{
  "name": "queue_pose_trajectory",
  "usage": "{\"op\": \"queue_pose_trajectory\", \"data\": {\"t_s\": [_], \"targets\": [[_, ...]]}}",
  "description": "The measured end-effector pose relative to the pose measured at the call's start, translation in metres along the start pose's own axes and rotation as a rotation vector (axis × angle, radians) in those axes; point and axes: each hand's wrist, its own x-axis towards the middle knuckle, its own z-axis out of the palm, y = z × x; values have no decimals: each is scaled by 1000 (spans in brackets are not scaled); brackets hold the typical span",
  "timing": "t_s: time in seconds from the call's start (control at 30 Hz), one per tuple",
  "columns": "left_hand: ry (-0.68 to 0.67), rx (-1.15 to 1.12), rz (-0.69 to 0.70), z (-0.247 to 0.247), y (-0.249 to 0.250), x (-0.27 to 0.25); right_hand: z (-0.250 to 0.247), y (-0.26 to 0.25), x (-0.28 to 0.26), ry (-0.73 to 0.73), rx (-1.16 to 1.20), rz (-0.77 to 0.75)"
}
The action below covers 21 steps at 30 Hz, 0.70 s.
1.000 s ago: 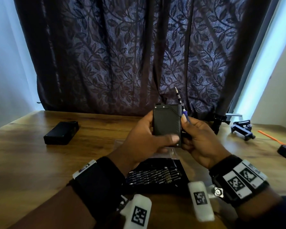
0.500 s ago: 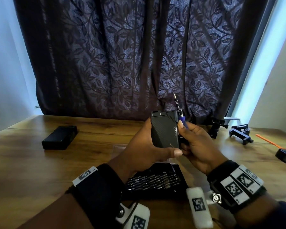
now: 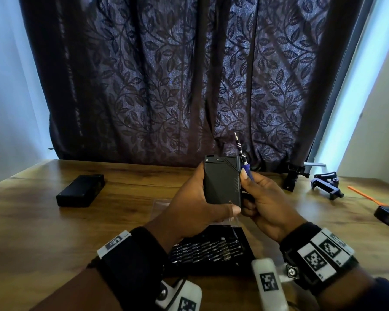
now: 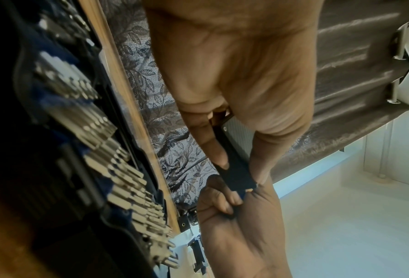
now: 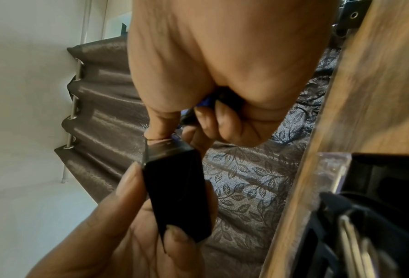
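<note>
The black case (image 3: 221, 182) is held upright in the air, above the far edge of the bit tray (image 3: 211, 248), with its ribbed broad face turned toward the person. The left hand (image 3: 193, 205) has its grip clamped on the case: the thumb lies across the lower end of the face and the fingers wrap round the back. The right hand (image 3: 267, 203) is just beside it, on the side of the case that is right of the tray's middle. Its grip is closed round the blue handle of a screwdriver (image 3: 241, 153), and its thumb tip rests against the case's right edge. The screwdriver's banded metal shaft points up and rises past the case's top right corner.

The bit tray lies open on the desk (image 3: 54, 232), below both wrists, with rows of metal bits in it. A clear lid (image 3: 160, 204) lies flat on the desk, touching the tray's far side. Well to the left of the tray and farther back sits a second black box (image 3: 81, 190). Well to the right of the tray and farther back stand a black mount (image 3: 292, 179) and a phone clamp (image 3: 326, 185), with an orange tool (image 3: 359, 195) beyond them. Behind the tray, at the desk's back edge, hangs a dark leaf-patterned curtain (image 3: 166, 86).
</note>
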Motion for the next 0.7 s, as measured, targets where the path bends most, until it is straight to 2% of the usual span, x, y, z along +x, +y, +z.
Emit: {"op": "queue_pose_trajectory", "data": {"t_s": [0.47, 0.6, 0.7], "targets": [[34, 52, 62, -3, 7, -1, 10, -3, -5, -14, 3, 60], [75, -55, 72, -7, 9, 0, 18, -5, -7, -5, 14, 98], [68, -176, 18, -5, 7, -1, 23, -7, -10, -36, 5, 99]]}}
